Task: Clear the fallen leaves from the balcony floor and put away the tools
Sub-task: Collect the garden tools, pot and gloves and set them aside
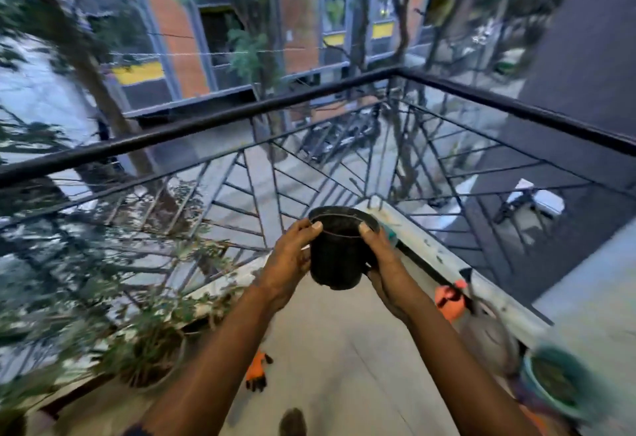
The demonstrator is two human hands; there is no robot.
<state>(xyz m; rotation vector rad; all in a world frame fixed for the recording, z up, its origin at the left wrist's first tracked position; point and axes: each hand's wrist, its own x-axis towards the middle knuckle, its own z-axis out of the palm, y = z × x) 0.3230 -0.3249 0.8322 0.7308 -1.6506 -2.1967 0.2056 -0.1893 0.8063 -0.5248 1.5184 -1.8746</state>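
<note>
I hold a small black plastic pot (335, 256) out in front of me, above the balcony floor (344, 349) and near the railing corner. My left hand (292, 256) grips its left side with the thumb over the rim. My right hand (377, 249) grips the right side, thumb on the rim as well. The pot stands upright; what it holds is too dark to tell. An orange and black glove (257, 372) lies on the floor below my left arm.
A black metal railing (241, 115) encloses the balcony, with a pale ledge (447, 260) at its foot. A potted plant (151, 349) stands at the left. On the right are an orange-topped sprayer (454, 301) and a green pot (554, 384). My foot (292, 422) shows at the bottom.
</note>
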